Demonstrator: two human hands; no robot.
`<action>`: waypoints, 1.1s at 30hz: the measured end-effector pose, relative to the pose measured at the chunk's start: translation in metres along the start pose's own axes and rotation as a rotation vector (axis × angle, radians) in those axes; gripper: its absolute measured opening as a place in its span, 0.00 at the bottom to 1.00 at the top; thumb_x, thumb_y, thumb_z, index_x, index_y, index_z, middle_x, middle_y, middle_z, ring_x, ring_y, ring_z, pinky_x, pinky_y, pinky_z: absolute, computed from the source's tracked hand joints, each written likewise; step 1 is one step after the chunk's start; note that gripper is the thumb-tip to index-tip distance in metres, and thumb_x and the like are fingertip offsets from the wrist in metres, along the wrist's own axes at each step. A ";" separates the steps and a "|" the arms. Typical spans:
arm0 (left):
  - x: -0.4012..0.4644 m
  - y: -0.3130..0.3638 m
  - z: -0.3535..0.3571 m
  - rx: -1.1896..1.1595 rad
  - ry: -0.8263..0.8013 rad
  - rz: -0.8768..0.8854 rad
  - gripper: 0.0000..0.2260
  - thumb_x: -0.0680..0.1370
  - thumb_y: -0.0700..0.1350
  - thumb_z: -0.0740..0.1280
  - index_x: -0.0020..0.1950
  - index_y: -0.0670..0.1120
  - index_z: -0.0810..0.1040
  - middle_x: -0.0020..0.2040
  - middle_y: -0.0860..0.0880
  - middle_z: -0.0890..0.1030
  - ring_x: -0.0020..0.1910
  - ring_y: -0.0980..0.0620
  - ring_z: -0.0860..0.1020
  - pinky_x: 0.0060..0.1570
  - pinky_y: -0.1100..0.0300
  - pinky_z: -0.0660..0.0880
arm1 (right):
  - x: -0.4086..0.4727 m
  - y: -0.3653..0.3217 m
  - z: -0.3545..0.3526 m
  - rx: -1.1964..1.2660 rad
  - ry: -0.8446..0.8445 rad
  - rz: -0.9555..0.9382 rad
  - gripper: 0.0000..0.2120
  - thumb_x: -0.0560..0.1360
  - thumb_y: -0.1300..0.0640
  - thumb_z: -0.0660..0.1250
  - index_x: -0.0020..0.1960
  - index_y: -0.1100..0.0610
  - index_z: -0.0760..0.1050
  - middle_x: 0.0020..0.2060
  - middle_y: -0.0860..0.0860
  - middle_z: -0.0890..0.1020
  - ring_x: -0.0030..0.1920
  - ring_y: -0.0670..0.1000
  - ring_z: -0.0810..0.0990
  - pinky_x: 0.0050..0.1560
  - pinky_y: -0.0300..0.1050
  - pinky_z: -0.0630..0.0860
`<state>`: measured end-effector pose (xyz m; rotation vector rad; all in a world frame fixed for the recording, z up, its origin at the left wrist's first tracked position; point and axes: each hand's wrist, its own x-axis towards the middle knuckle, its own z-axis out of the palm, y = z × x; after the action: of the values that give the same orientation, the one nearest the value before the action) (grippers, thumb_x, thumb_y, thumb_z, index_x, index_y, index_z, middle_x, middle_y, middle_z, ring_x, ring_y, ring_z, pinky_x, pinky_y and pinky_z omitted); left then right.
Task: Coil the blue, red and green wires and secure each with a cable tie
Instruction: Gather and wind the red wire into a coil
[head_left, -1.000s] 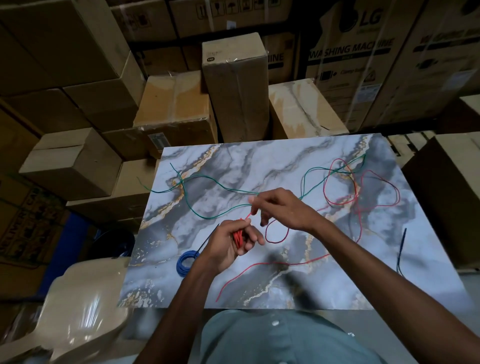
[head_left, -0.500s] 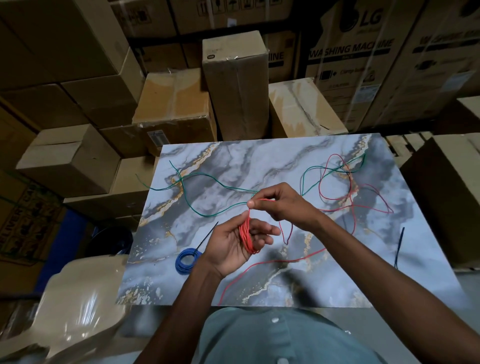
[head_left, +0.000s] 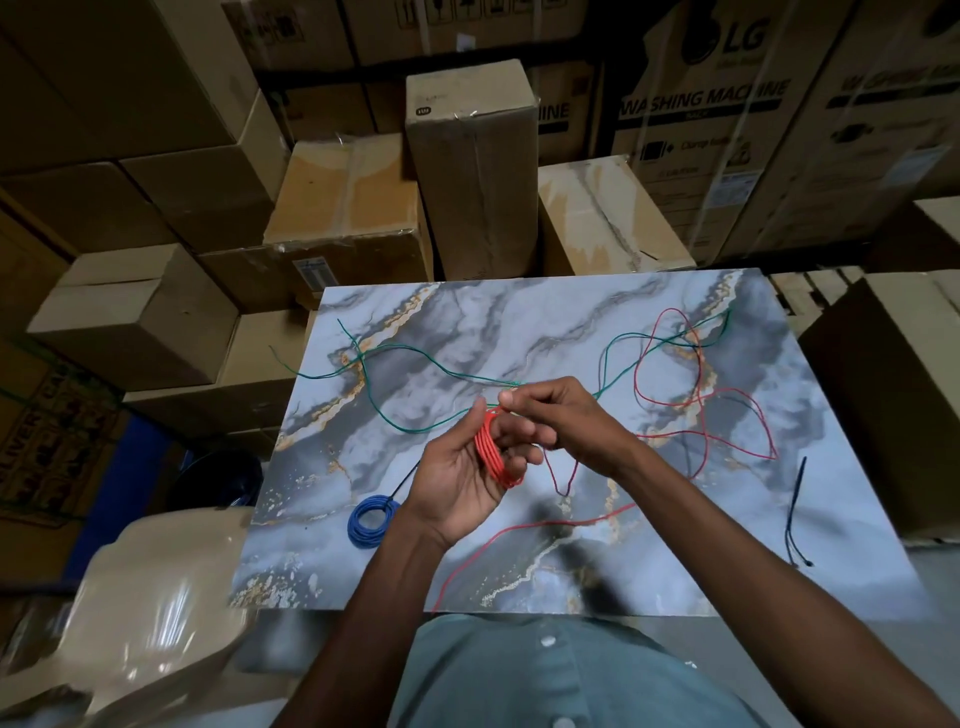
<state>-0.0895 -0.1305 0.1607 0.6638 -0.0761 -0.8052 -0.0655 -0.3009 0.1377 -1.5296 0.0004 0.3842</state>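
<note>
Coiled wire (head_left: 368, 520) on table (head_left: 519, 322) left of hands; cable tie (head_left: 795, 512) right.

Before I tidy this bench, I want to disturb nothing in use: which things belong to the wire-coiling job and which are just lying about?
In the job:
- thin red wire, partly coiled in the left hand, fed by the right hand
- loose green wire
- coiled blue wire
- black cable ties
- marble-patterned board

Lying about:
- stacked cardboard boxes
- beige plastic chair
</note>
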 end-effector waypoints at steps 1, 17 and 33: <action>0.001 0.001 -0.001 -0.044 -0.035 0.020 0.23 0.79 0.56 0.66 0.53 0.35 0.84 0.53 0.37 0.84 0.47 0.48 0.85 0.47 0.63 0.80 | -0.001 0.007 0.002 0.022 -0.012 0.031 0.23 0.76 0.47 0.74 0.48 0.69 0.81 0.35 0.60 0.69 0.39 0.56 0.67 0.36 0.44 0.63; 0.011 -0.005 -0.019 -0.090 0.136 0.356 0.44 0.79 0.70 0.49 0.75 0.32 0.62 0.75 0.34 0.67 0.76 0.37 0.65 0.79 0.48 0.53 | -0.041 0.004 0.008 -0.150 -0.177 0.157 0.11 0.84 0.57 0.66 0.61 0.55 0.85 0.30 0.44 0.64 0.29 0.47 0.58 0.27 0.36 0.62; 0.009 -0.014 -0.034 0.561 0.213 0.233 0.49 0.72 0.76 0.57 0.71 0.32 0.69 0.58 0.38 0.81 0.62 0.49 0.77 0.67 0.57 0.70 | -0.047 -0.036 -0.007 -0.436 -0.102 -0.140 0.13 0.80 0.47 0.68 0.45 0.53 0.86 0.44 0.58 0.86 0.46 0.63 0.82 0.54 0.63 0.77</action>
<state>-0.0817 -0.1256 0.1238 1.2429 -0.1854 -0.4800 -0.0993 -0.3191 0.1835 -1.9244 -0.2845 0.3647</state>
